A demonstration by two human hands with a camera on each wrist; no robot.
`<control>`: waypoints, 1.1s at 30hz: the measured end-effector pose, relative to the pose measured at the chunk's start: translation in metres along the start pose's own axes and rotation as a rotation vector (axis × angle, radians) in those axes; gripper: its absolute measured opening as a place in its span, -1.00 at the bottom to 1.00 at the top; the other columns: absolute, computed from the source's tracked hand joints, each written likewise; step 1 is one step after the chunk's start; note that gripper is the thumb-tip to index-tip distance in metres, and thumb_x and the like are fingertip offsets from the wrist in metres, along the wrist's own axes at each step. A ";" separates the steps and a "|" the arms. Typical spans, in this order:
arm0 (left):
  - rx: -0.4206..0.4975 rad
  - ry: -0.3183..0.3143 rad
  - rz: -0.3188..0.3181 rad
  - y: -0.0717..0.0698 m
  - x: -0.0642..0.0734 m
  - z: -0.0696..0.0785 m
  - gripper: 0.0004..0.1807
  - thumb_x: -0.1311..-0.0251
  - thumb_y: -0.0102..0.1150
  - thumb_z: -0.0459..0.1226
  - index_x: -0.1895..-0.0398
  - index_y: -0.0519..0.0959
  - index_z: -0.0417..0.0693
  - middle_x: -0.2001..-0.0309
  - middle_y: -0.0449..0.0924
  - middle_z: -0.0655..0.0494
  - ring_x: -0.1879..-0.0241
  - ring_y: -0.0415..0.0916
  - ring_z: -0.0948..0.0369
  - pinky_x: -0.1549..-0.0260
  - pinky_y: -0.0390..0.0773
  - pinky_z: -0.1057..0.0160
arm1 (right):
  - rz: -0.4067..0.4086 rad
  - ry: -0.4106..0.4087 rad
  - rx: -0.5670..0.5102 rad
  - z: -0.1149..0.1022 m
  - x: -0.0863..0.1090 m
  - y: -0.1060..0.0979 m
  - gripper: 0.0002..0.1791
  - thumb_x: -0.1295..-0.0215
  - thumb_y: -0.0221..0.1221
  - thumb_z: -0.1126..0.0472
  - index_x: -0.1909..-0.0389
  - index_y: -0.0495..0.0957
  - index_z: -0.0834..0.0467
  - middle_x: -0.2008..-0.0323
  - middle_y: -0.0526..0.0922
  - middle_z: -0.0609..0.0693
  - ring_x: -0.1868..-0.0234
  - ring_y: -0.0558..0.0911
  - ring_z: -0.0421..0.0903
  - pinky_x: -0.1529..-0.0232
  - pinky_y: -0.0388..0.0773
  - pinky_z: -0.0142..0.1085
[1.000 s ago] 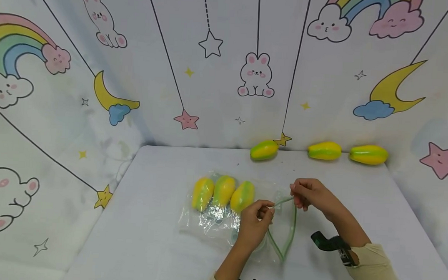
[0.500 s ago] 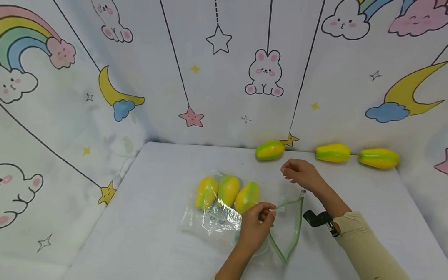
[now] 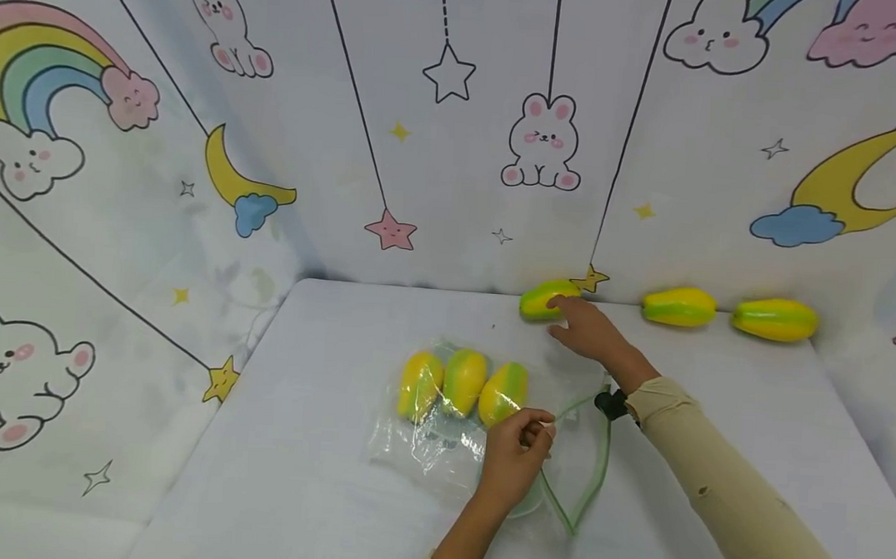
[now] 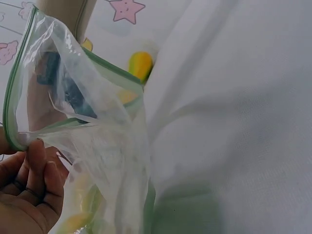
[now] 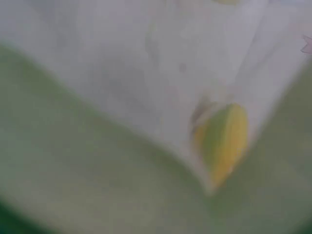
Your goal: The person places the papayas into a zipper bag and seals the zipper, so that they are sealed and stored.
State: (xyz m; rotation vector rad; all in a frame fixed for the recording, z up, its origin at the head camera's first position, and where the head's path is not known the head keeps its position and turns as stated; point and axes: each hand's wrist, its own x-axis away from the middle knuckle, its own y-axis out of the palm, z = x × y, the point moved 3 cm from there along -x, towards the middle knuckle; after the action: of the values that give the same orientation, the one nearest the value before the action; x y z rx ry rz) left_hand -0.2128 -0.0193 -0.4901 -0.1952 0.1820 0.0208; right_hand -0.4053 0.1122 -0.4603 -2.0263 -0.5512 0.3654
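Note:
My left hand (image 3: 518,456) pinches the green rim of a clear zip bag (image 3: 428,458) and holds its mouth open. The left wrist view shows fingertips (image 4: 36,153) on the bag's green zip strip (image 4: 9,97). Inside the bag lie three yellow-green papayas, a left one (image 3: 420,387), a middle one (image 3: 463,383) and a right one (image 3: 504,394). At the back edge my right hand (image 3: 592,332) reaches over a single papaya (image 3: 540,302), fingers at its right end and thumb apart. Whether they touch is unclear. The blurred right wrist view shows a papaya (image 5: 223,144) beyond a green edge.
Two more papayas, one (image 3: 679,307) and another (image 3: 775,319), lie along the back edge to the right. A patterned cloth wall (image 3: 453,171) rises behind the white table (image 3: 276,439). My right forearm passes over the bag's right side.
My right hand has let go of the bag's rim and moved back to the papaya at the rear. My left hand keeps its hold. The head view has shifted slightly.

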 end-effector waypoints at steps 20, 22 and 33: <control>-0.021 0.010 -0.011 0.000 -0.001 -0.005 -0.87 -0.25 0.22 -0.39 0.18 0.64 -0.26 0.46 0.65 -0.04 0.55 0.49 0.46 0.54 0.58 0.46 | 0.177 -0.060 0.384 -0.001 -0.010 0.005 -0.48 -0.27 0.15 0.34 -0.28 0.39 0.24 -0.16 0.44 0.44 -0.14 0.43 0.44 -0.12 0.38 0.30; -0.018 0.004 -0.012 0.000 -0.002 -0.006 -0.87 -0.25 0.22 -0.39 0.18 0.64 -0.26 0.46 0.65 -0.03 0.55 0.48 0.47 0.53 0.58 0.46 | 0.091 -0.037 0.373 0.005 -0.009 0.007 -0.46 -0.29 0.12 0.36 -0.31 0.37 0.21 -0.31 0.30 0.44 -0.29 0.30 0.45 -0.20 0.30 0.33; -0.023 -0.014 -0.009 0.002 -0.001 -0.008 -0.86 -0.24 0.22 -0.39 0.18 0.64 -0.29 0.46 0.66 -0.04 0.57 0.50 0.47 0.54 0.57 0.46 | 0.000 -0.015 0.215 0.028 0.008 0.009 -0.40 -0.21 0.23 0.41 -0.27 0.30 0.13 -0.06 0.35 0.48 0.20 0.58 0.32 0.11 0.52 0.17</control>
State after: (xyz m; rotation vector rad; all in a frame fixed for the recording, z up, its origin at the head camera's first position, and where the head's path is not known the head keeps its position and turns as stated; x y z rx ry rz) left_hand -0.2157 -0.0192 -0.4983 -0.2187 0.1667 0.0148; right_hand -0.4096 0.1329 -0.4814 -1.8181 -0.4986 0.4216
